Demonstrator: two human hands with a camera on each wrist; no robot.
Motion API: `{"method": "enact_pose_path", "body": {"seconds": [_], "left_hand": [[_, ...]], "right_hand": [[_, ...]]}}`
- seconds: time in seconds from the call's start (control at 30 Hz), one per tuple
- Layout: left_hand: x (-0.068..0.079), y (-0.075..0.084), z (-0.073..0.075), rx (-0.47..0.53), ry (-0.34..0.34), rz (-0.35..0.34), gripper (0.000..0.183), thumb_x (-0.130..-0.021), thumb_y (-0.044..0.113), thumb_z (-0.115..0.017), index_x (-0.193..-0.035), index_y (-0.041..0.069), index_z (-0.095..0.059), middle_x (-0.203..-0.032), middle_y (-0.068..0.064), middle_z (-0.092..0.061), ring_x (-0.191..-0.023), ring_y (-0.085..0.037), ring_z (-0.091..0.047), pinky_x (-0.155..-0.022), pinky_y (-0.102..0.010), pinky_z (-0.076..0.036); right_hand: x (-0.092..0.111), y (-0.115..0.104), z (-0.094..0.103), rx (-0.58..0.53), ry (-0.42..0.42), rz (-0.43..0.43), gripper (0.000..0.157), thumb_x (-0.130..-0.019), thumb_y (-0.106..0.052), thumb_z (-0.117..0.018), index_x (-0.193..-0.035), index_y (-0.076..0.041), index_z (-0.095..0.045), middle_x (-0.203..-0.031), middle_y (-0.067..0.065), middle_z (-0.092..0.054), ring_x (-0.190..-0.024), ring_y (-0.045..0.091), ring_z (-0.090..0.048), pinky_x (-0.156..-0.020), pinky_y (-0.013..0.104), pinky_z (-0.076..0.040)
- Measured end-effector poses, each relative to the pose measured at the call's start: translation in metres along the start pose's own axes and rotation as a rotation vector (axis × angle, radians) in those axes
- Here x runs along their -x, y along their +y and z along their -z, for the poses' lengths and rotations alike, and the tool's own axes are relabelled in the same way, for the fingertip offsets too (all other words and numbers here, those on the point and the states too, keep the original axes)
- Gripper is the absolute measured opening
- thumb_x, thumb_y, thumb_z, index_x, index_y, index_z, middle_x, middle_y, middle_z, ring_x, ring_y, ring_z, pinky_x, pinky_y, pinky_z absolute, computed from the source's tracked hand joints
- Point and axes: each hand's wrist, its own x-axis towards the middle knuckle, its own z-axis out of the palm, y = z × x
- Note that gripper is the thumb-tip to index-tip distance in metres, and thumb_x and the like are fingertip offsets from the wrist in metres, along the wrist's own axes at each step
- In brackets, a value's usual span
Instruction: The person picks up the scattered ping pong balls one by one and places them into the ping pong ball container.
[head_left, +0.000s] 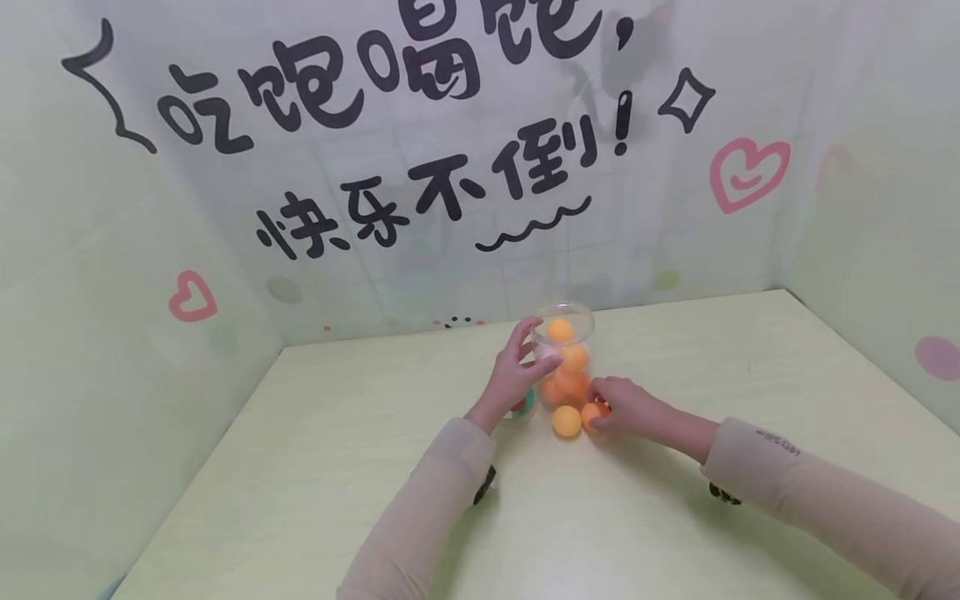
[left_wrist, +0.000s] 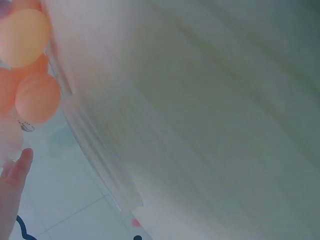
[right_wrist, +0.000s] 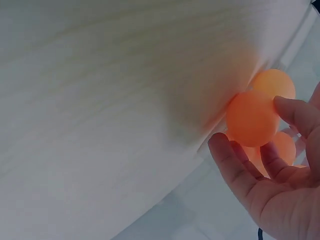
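Note:
A clear plastic jar [head_left: 591, 323] stands upright near the table's back, with several orange and yellow-orange ping-pong balls [head_left: 574, 358] inside. My left hand [head_left: 513, 375] holds the jar's left side, thumb at the front and fingers round the far side. Just in front of the jar, my right hand [head_left: 626, 407] grips an orange ping-pong ball [right_wrist: 251, 119] between thumb and fingers; the ball is low, at the table. Left of it lies a loose yellow-orange ball [head_left: 567, 421]. In the left wrist view only the tip of the left hand [left_wrist: 15, 185] shows beside the balls.
A small teal and red thing [head_left: 527, 403] sits left of the jar, partly hidden by the left wrist. Behind the pale wooden table [head_left: 337, 467] rises a wall sheet [head_left: 360, 283] with printed black characters and pink hearts. Side sheets stand left and right.

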Motion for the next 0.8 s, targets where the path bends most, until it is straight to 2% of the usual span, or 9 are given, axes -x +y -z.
{"method": "enact_pose_path", "body": {"seconds": [0.17, 0.37, 0.63, 0.8], "left_hand": [[-0.001, 0.000, -0.001, 0.005, 0.001, 0.014, 0.063, -0.086, 0.014, -0.064, -0.139, 0.013, -0.030, -0.149, -0.007, -0.025, -0.131, -0.028, -0.036, -0.099, -0.040, -0.040], [-0.001, 0.001, -0.002, 0.003, 0.006, 0.034, 0.065, -0.085, 0.015, -0.065, -0.140, 0.014, -0.030, -0.149, -0.007, -0.025, -0.131, -0.028, -0.036, -0.097, -0.040, -0.042], [0.001, 0.004, -0.001, -0.013, 0.001, 0.038, 0.065, -0.086, 0.016, -0.065, -0.140, 0.013, -0.029, -0.149, -0.006, -0.024, -0.132, -0.028, -0.034, -0.099, -0.041, -0.040], [-0.003, -0.005, 0.000, -0.007, 0.001, 0.028, 0.065, -0.085, 0.015, -0.065, -0.140, 0.013, -0.029, -0.150, -0.006, -0.023, -0.132, -0.030, -0.034, -0.098, -0.042, -0.040]], "right_hand": [[-0.001, -0.001, -0.002, -0.026, 0.008, -0.041, 0.018, -0.074, -0.004, -0.067, -0.088, -0.001, -0.055, -0.074, 0.003, -0.053, -0.067, 0.015, -0.046, -0.061, 0.026, -0.041], [0.001, -0.005, 0.006, -0.021, 0.005, -0.116, 0.021, -0.074, -0.004, -0.065, -0.092, 0.003, -0.056, -0.077, 0.006, -0.055, -0.068, 0.017, -0.048, -0.062, 0.027, -0.043], [0.001, 0.000, 0.022, 0.050, 0.031, -0.081, 0.024, -0.073, -0.003, -0.064, -0.093, 0.007, -0.055, -0.075, 0.008, -0.055, -0.066, 0.018, -0.047, -0.060, 0.025, -0.041], [0.001, 0.000, 0.037, 0.085, 0.049, -0.080, 0.025, -0.073, -0.004, -0.063, -0.093, 0.008, -0.055, -0.077, 0.011, -0.056, -0.066, 0.019, -0.048, -0.059, 0.027, -0.041]]}}
